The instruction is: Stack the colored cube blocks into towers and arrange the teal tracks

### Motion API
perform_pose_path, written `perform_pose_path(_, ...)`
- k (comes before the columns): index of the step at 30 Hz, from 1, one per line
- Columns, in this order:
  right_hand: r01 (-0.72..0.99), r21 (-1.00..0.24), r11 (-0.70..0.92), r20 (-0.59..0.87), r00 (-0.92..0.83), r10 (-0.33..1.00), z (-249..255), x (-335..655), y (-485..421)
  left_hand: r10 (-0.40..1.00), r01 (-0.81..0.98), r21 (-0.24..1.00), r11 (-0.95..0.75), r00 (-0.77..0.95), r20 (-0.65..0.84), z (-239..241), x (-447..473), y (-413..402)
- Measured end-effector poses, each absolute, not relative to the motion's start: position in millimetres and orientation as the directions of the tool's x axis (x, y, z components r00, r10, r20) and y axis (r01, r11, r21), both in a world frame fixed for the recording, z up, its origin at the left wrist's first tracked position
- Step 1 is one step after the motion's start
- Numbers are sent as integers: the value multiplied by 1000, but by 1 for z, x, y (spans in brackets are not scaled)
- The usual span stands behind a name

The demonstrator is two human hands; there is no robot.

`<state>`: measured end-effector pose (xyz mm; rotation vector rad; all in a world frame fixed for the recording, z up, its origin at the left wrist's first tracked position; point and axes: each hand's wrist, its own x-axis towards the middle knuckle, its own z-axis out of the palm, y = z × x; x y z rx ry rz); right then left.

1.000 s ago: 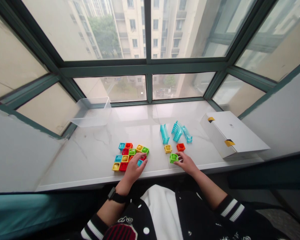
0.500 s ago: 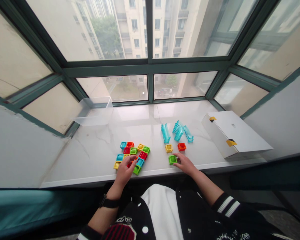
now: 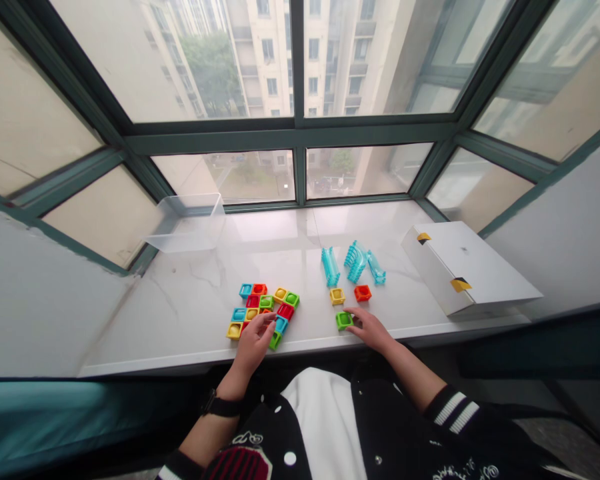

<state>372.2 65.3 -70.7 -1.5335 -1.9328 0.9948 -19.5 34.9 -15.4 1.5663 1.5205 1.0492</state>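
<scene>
My right hand [image 3: 369, 329] has its thumb and fingers at the right side of a green block [image 3: 344, 321] near the front of the sill, gripping it. Just behind it are a yellow block [image 3: 337, 297] and a red-orange block [image 3: 363, 293]. My left hand [image 3: 254, 337] rests over a cluster of coloured blocks, its fingers stretched across the middle and hiding some of them. Around it show a yellow block [image 3: 234, 331], a blue block [image 3: 281, 325], a red block [image 3: 285, 311] and a green block [image 3: 275, 341].
Several clear turquoise track pieces [image 3: 355, 261] lie behind the loose blocks. A white box [image 3: 480, 263] with yellow-and-black tape stands on the right. At the back left is a transparent plastic bin [image 3: 190, 230]. Window frames [image 3: 300, 143] border the white sill [image 3: 180, 313].
My left hand has shifted slightly right and down over the cluster. My right hand stays at the green block, which has barely moved.
</scene>
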Motion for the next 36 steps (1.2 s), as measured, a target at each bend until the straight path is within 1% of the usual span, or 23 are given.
perform_pose_path(17, 615, -777, 139, -49, -279, 959, -73, 373, 66, 999, 399, 916, -23, -29, 38, -21, -18, 33)
perform_pose_path(24, 633, -765, 117, -71, -263, 962, -71, 376, 67, 999, 390, 921, -14, -24, 25, -31, -21, 32)
perform_pose_path(31, 627, -764, 152, -41, -283, 958, -77, 378, 66, 999, 393, 919, -19, -29, 33, -28, -20, 31)
perform_pose_path(34, 614, -771, 172, -22, -296, 955, -72, 380, 66, 999, 406, 914, -15, -39, 33, -27, -22, 31)
perform_pose_path(36, 609, -774, 176, 11, -265, 964, -65, 381, 69, 998, 409, 912, -14, -47, 36, -28, -23, 31)
